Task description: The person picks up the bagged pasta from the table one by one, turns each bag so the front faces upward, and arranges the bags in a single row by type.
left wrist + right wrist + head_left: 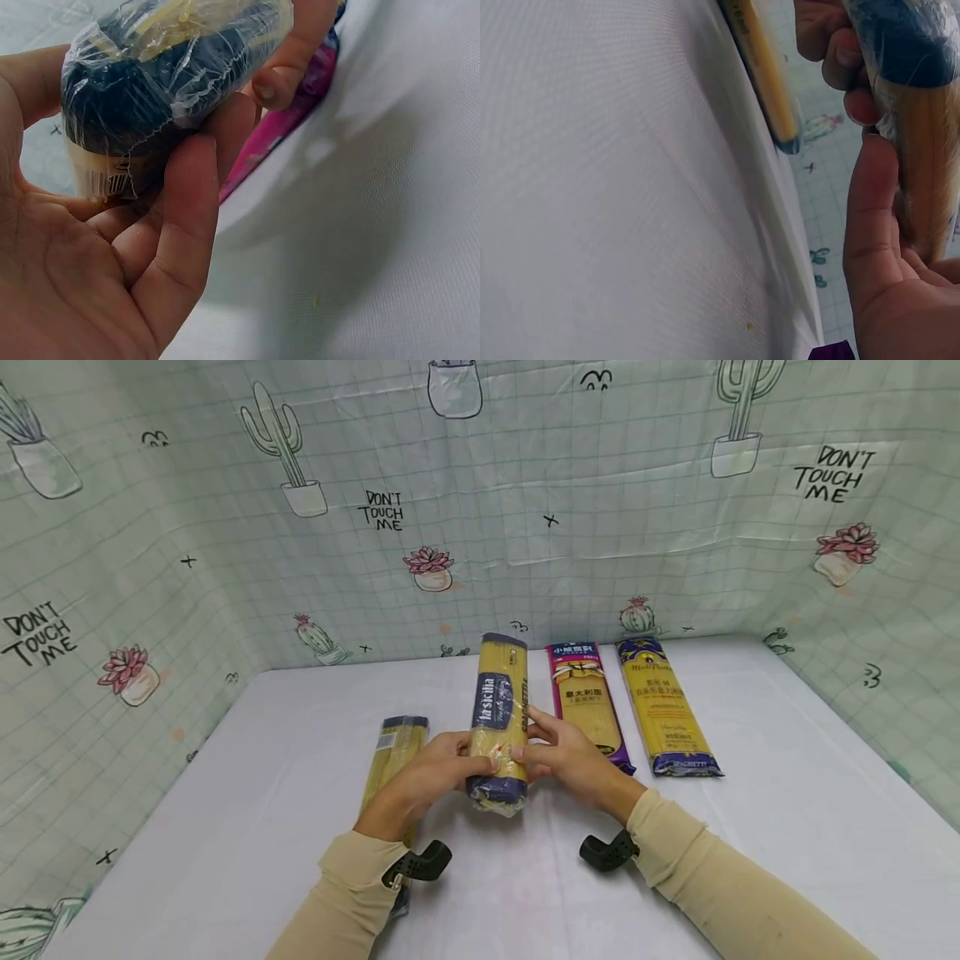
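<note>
The left hand (442, 768) and right hand (573, 756) grip opposite sides of a long, rounded, crinkled clear-plastic spaghetti pack with navy ends (498, 735), tilted and raised above the white cloth (750, 852). A slim yellow-and-navy plastic pack (386, 760) lies partly under the left arm; a flat magenta-edged plastic pack (587, 697) and a glossy yellow-and-blue plastic pack (666, 710) lie beyond the right hand.

The left arm (330, 897) enters from seven o'clock and points toward one, while the right arm (727, 877) enters from four and points toward ten. The left hand (437, 767) is bent in a grip, its thumb (478, 766) toward three o'clock. Near it at three o'clock, the right hand (572, 755) grips likewise, fingers curled, thumb toward nine.
</note>
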### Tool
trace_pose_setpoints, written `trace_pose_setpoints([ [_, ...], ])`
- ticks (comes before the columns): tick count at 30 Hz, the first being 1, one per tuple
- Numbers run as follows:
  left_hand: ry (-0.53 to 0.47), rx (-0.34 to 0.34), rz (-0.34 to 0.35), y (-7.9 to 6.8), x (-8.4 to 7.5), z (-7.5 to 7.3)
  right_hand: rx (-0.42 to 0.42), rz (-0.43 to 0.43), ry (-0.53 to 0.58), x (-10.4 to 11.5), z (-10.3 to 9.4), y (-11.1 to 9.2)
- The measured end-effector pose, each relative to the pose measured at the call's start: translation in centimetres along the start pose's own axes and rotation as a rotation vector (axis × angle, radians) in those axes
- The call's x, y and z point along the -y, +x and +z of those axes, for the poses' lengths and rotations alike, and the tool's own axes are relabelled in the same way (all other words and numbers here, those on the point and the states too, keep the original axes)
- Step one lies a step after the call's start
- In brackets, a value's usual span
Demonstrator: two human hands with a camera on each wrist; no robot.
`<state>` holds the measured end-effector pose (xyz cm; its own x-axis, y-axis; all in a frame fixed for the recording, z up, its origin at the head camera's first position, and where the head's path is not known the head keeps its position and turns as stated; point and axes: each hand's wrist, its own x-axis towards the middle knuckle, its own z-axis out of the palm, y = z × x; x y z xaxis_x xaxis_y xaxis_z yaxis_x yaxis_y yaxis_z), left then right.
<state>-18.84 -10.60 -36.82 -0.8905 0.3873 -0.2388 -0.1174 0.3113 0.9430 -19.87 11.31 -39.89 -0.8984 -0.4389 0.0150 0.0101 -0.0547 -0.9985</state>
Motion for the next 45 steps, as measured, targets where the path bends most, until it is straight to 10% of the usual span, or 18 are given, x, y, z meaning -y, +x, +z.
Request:
trace_pose_setpoints([
  [30,0.029,0.034,0.021,0.0,-0.6,0.4,-0.118,-0.051,-0.088,0.5,0.0,0.3],
  [45,-0.016,-0.066,0.036,0.6,-0.4,1.1,-0.214,-0.006,-0.025,0.5,0.3,0.4],
])
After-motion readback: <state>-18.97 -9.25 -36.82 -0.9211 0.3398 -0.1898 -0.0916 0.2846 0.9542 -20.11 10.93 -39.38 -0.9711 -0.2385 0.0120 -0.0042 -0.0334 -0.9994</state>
